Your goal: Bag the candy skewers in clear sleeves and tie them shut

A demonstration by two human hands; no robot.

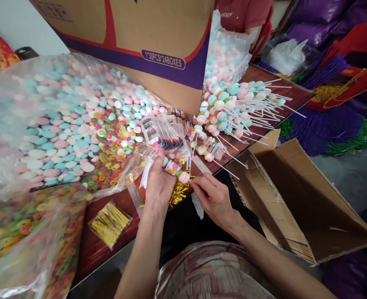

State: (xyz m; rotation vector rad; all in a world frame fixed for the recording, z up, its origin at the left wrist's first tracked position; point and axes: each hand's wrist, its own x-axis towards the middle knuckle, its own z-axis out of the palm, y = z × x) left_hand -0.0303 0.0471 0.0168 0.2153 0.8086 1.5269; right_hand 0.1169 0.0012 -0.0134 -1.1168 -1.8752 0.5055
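My left hand [160,179] is closed, thumb on top, around a wrapped candy skewer [184,177] with pink, blue and green pieces inside a clear printed bag. At the skewer's right end, the thumb and fingers of my right hand [213,194] are pinched together; what they grip there is too small to make out. Gold twist ties [179,192] lie loose just beneath the skewer. Beyond my left hand is a stack of printed clear bags [167,132]. White sticks [146,172] poke out beside my left fingers.
Pastel candies [62,145] and ring gummies [115,145] spill from plastic bags on the left. Finished-looking candy skewers [230,108] are piled at right behind a large carton [158,37]. An open cardboard box [298,199] stands below the table edge. A person [242,16] sits opposite.
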